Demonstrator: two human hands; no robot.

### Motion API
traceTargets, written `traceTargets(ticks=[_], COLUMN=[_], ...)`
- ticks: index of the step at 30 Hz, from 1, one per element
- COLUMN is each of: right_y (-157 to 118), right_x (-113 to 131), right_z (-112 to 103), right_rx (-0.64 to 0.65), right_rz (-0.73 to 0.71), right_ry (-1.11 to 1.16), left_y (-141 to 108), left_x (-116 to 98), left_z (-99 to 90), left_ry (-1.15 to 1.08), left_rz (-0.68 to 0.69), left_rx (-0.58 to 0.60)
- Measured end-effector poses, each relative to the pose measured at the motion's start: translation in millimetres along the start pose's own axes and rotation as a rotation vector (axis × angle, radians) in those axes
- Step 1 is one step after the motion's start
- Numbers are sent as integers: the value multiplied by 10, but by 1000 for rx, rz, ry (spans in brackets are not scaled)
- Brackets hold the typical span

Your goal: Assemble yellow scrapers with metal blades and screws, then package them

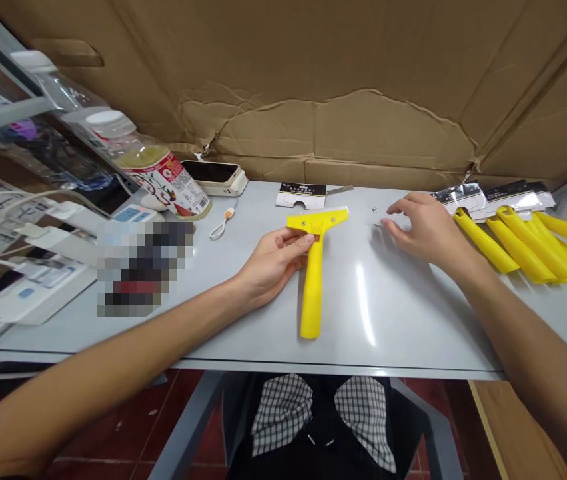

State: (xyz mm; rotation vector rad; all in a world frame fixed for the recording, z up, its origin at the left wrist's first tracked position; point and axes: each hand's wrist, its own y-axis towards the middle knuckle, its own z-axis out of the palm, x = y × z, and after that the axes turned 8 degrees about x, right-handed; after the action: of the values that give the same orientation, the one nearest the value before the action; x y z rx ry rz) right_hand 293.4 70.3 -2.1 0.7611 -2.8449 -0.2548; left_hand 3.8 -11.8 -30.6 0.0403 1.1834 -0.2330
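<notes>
In the head view my left hand (283,259) is closed round the neck of a yellow scraper (312,287). Its wide head points away from me, with two screws showing, and its handle hangs toward the table's front edge. My right hand (422,227) is over the table to the right, thumb and fingers apart, with nothing seen between them. Just left of its fingertips lie a few tiny screws (374,210). Behind the scraper head is a black-and-white card packet (301,195), with a thin metal strip (339,189) beside it.
Several more yellow scrapers (526,247) with packaged blades lie at the right. On the left stand a drink bottle (163,170), a phone (213,177), a small white cable loop (222,224) and a power strip (38,293). A cardboard wall (313,80) closes off the back.
</notes>
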Motion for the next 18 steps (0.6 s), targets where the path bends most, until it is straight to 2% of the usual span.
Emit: traceTargets(ticks=[3, 6, 10, 18], right_y=[-41, -66, -60, -13], right_x=[240, 352, 303, 166], right_z=[77, 144, 190, 217], right_rx=[-28, 86, 222, 258], right_rz=[-106, -193, -247, -281], right_ry=[67, 95, 85, 150], left_y=[2, 4, 10, 19], left_x=[-7, -18, -22, -2], left_z=[1, 1, -11, -33], left_ry=[-1, 3, 15, 48], left_rz=[-11, -25, -39, -43], left_rx=[-14, -22, -9, 15])
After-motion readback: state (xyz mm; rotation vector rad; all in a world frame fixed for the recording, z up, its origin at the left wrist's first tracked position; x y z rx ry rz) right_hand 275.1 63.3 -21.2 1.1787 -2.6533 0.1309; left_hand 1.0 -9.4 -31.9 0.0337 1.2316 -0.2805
